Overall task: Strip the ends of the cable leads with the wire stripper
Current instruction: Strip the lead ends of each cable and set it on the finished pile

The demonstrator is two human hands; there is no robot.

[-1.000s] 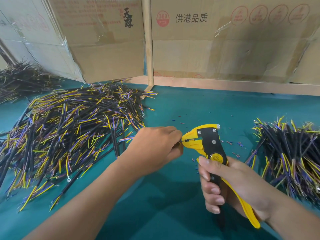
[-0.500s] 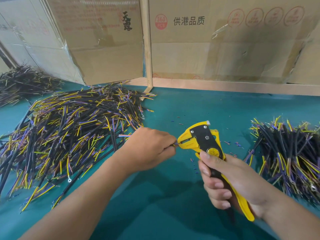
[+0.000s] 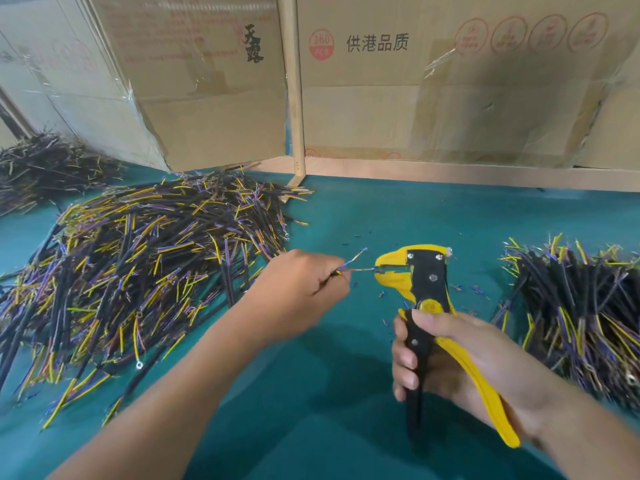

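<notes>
My left hand (image 3: pixel 301 292) pinches a short cable (image 3: pixel 349 266) whose thin coloured leads stick out to the right. One lead points at the jaws of the yellow and black wire stripper (image 3: pixel 424 282), its tip at the jaw mouth. A blue lead bends up and away. My right hand (image 3: pixel 440 358) grips the stripper's handles, with the jaws pointing left. The black body of the cable is hidden inside my left fist.
A big heap of black cables (image 3: pixel 138 265) with yellow and purple leads lies at the left, a second pile (image 3: pixel 581 306) at the right, and a darker one (image 3: pixel 45 164) at the far left. Cardboard boxes (image 3: pixel 450 81) wall the back. Insulation bits (image 3: pixel 384 320) dot the green mat.
My left hand has drawn back to the left, so the leads now show between it and the stripper jaws. The stripper's handles have spread apart in my right hand.
</notes>
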